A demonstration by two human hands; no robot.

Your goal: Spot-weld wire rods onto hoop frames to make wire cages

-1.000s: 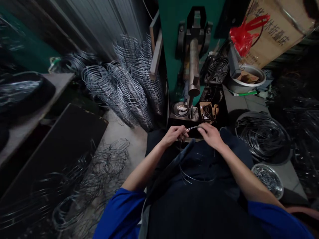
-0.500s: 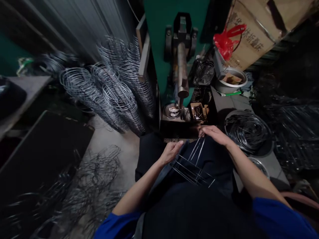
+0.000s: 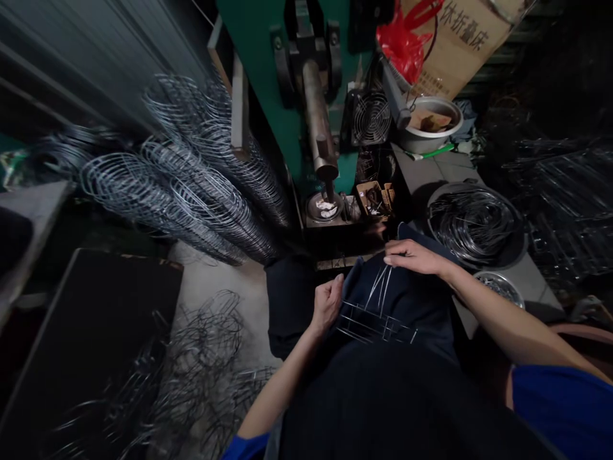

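My right hand [image 3: 416, 257] is closed, its thumb and fingertips pinching thin metal wires [image 3: 379, 286] that spread down from its fingers. Below them, a wire frame [image 3: 371, 322] of crossed rods lies over my dark lap; I cannot tell whether the wires are joined to it. At the frame's left end is my left hand [image 3: 328, 303], curled with the thumb up; what its fingers hold is hidden. In front of my knees stands a green press machine [image 3: 258, 83] with a round metal ram [image 3: 318, 121] above a small dish [image 3: 324, 207].
Tall stacks of wire rings [image 3: 211, 198] stand left of the machine. Loose bent wires [image 3: 196, 358] litter the floor. To the right are a basin of wire pieces [image 3: 474, 220], a smaller bowl [image 3: 500, 287], a white pot [image 3: 431, 124] and a small fan [image 3: 371, 118].
The view has shifted and turned slightly. My right hand has opened a little wider over the wires, and my left hand has turned more upright beside the frame.
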